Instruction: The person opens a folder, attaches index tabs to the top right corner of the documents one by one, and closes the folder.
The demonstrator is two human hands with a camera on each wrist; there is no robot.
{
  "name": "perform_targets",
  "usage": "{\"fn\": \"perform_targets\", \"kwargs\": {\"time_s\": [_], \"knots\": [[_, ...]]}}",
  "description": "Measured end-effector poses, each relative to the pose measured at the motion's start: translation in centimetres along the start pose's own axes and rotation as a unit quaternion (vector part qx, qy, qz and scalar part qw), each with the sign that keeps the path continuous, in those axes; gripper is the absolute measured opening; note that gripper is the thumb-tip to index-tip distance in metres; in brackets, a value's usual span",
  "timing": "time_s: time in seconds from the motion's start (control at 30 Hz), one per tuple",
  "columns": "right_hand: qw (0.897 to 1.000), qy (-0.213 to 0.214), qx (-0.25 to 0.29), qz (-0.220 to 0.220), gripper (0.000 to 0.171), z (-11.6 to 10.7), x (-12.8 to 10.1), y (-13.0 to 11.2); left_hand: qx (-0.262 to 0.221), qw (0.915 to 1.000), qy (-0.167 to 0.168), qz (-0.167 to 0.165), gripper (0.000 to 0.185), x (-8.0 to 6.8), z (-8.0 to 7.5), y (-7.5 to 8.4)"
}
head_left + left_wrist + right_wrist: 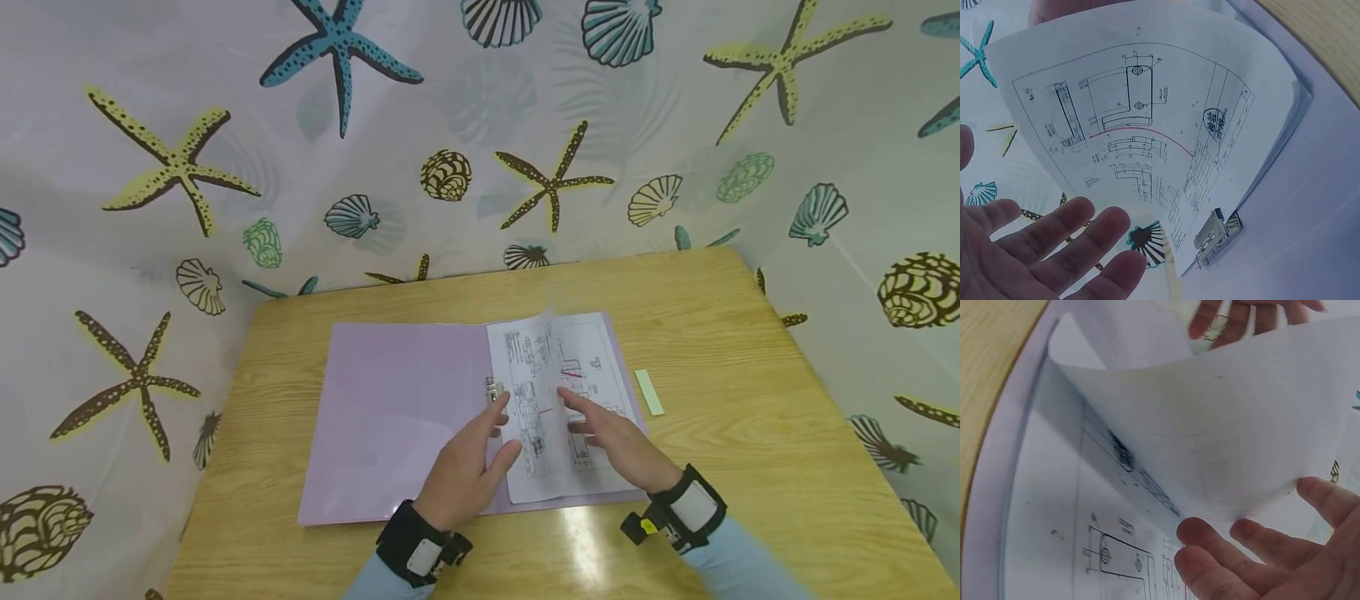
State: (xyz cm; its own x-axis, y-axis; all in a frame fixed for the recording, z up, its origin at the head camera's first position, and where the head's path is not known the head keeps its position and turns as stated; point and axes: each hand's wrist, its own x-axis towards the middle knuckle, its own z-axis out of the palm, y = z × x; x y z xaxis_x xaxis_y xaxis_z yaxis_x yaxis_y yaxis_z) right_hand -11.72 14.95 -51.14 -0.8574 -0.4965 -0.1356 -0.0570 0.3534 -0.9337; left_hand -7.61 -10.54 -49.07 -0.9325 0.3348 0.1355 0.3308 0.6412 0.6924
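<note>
A lilac folder (pixel 397 400) lies spread on the table, with printed drawing sheets (pixel 611 383) on its right side. One lifted sheet (pixel 536 408) stands curled above the others. Against its back, fingers (pixel 1322 494) of my right hand (pixel 618 446) touch the paper, extended and not wrapped round it. To the left of the sheet, my left hand (pixel 461 471) hovers with loosely spread fingers and holds nothing. A metal clip (pixel 1215 234) secures the sheets near the spine. The lifted sheet's face carries line drawings, a red curve and an oval stamp in the left wrist view.
A pale green strip (pixel 648 392) lies on the wooden table (pixel 720 350), just right of the folder. Behind and on both sides hangs a white curtain (pixel 405 167) printed with starfish and shells. Each wrist wears a black strap with a small camera.
</note>
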Motion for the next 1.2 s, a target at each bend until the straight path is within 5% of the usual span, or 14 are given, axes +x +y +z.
{"fn": "perform_targets", "kwargs": {"time_s": [0.33,0.57,0.9,1.2], "knots": [[0.996,-0.009,-0.086,-0.034,0.046,2.4,0.0,-0.3,-0.017,0.9997,-0.017,0.004,0.062,0.0,-0.6,0.2],[0.991,-0.041,-0.120,-0.039,0.043,3.7,0.3,-0.1,-0.028,0.9995,0.008,0.012,0.042,-0.4,-1.4,0.1],[0.990,-0.053,-0.128,-0.036,0.045,3.5,-0.2,0.0,0.037,0.9969,0.015,-0.068,0.037,-1.7,-3.1,-1.4],[0.978,0.020,-0.208,0.005,0.046,1.8,-0.6,2.3,0.098,0.9849,0.029,-0.139,0.034,-3.6,-4.7,-4.2]]}}
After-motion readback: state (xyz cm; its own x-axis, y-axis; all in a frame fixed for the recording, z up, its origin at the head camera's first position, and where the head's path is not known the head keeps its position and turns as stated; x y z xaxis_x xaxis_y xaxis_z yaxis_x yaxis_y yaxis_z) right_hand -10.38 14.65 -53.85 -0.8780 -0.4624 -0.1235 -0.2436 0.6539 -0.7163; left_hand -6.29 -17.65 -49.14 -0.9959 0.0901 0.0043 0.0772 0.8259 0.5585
